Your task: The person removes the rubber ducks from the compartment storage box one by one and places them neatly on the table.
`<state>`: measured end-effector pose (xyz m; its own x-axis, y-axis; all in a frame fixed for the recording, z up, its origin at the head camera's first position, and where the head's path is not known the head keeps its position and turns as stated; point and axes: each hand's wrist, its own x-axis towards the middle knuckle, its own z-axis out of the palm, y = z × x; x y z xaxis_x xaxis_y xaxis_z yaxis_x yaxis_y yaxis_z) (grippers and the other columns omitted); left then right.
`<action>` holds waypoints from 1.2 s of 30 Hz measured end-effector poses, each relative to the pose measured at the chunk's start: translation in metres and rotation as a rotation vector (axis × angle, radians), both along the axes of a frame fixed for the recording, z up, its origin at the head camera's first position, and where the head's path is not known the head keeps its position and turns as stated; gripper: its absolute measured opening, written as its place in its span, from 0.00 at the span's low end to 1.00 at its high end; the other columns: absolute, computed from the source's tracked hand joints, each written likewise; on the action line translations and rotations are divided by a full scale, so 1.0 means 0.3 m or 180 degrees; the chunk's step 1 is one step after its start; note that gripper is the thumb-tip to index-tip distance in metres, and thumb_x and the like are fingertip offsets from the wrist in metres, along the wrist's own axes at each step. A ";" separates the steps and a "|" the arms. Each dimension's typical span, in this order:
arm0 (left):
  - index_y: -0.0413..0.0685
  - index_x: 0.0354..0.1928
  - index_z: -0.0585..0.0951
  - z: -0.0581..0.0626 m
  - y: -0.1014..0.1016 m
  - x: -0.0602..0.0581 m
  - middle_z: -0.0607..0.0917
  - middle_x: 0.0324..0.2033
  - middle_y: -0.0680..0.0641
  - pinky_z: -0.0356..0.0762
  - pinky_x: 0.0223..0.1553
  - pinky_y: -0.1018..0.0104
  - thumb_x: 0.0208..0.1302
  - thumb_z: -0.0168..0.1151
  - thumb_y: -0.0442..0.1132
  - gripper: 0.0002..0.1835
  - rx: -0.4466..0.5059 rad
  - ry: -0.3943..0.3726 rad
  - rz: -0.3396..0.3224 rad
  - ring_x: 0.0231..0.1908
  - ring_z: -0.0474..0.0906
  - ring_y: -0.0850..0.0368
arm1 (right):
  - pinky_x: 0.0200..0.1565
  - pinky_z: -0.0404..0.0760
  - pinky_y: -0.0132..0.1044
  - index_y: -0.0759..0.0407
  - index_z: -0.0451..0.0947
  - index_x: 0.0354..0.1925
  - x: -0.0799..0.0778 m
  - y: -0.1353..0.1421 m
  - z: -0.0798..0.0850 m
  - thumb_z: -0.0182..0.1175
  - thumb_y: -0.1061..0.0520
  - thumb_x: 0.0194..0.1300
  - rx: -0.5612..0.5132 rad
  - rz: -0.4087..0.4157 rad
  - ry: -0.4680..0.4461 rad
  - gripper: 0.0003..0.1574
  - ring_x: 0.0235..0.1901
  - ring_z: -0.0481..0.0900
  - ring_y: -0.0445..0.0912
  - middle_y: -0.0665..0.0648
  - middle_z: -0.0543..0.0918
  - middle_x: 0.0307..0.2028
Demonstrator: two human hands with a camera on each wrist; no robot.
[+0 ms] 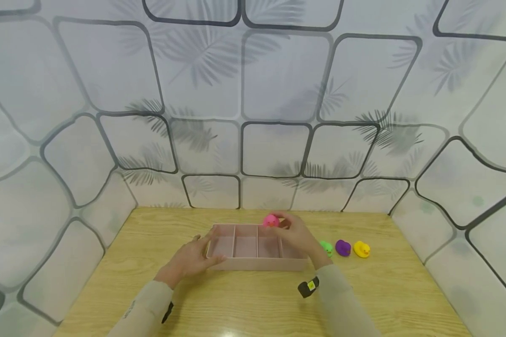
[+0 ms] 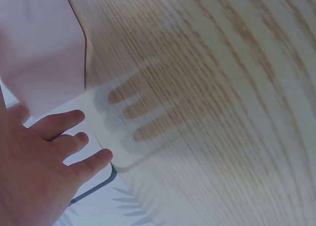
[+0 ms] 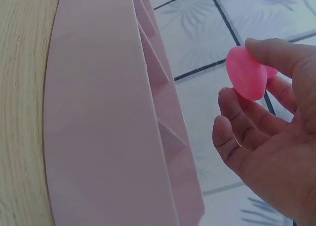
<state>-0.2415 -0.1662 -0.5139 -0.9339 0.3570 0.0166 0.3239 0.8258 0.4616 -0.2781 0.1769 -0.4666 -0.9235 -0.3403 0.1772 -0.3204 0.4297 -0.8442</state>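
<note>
In the head view, my right hand (image 1: 295,232) pinches a pink rubber duck (image 1: 271,221) above the back edge of a pale pink divided box (image 1: 259,264). The right wrist view shows the duck (image 3: 247,73) between thumb and fingertips, higher than the box wall (image 3: 108,112). My left hand (image 1: 192,257) rests at the box's left end, its thumb over the front corner and its index finger along the left side. Seen from the left wrist, that hand's other fingers (image 2: 94,165) are spread and straight beside the box (image 2: 49,53). The box has several compartments in a row.
To the right of the box stand a green duck (image 1: 326,248), a purple duck (image 1: 343,248) and a yellow duck (image 1: 361,249); my right forearm is close by the green one. The wooden table (image 1: 244,304) meets patterned walls (image 1: 274,150) at the back and both sides.
</note>
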 end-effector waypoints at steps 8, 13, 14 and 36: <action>0.53 0.86 0.47 -0.003 -0.001 -0.001 0.76 0.15 0.58 0.74 0.63 0.27 0.70 0.60 0.70 0.55 0.0001 -0.0004 -0.0008 0.73 0.65 0.20 | 0.50 0.83 0.38 0.57 0.80 0.65 0.011 0.089 -0.012 0.69 0.56 0.71 -0.0001 -0.0118 0.0226 0.26 0.45 0.85 0.47 0.64 0.86 0.59; 0.52 0.86 0.48 -0.004 -0.001 0.000 0.77 0.16 0.59 0.74 0.63 0.28 0.70 0.60 0.70 0.55 0.0013 -0.0003 -0.0003 0.73 0.65 0.20 | 0.51 0.82 0.40 0.56 0.78 0.66 0.024 0.140 -0.010 0.69 0.54 0.71 -0.0044 -0.0226 0.0143 0.27 0.49 0.82 0.50 0.63 0.85 0.59; 0.52 0.86 0.48 -0.004 -0.001 0.001 0.77 0.17 0.59 0.74 0.64 0.28 0.70 0.59 0.71 0.55 0.0014 -0.0004 -0.0001 0.72 0.65 0.20 | 0.51 0.82 0.40 0.56 0.78 0.66 0.027 0.150 -0.007 0.69 0.54 0.72 -0.0043 -0.0239 0.0133 0.27 0.49 0.82 0.51 0.63 0.85 0.60; 0.55 0.86 0.48 -0.006 -0.002 0.000 0.76 0.14 0.57 0.73 0.63 0.27 0.69 0.58 0.73 0.55 0.0020 -0.0029 0.0042 0.73 0.64 0.21 | 0.50 0.82 0.38 0.53 0.77 0.67 0.060 0.332 -0.030 0.67 0.47 0.74 0.0234 -0.0710 0.0108 0.29 0.50 0.82 0.51 0.62 0.83 0.63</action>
<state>-0.2414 -0.1668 -0.5156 -0.9387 0.3446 0.0101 0.3087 0.8271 0.4696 -0.2602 0.2765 -0.4755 -0.9712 -0.1418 0.1916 -0.2382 0.5530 -0.7984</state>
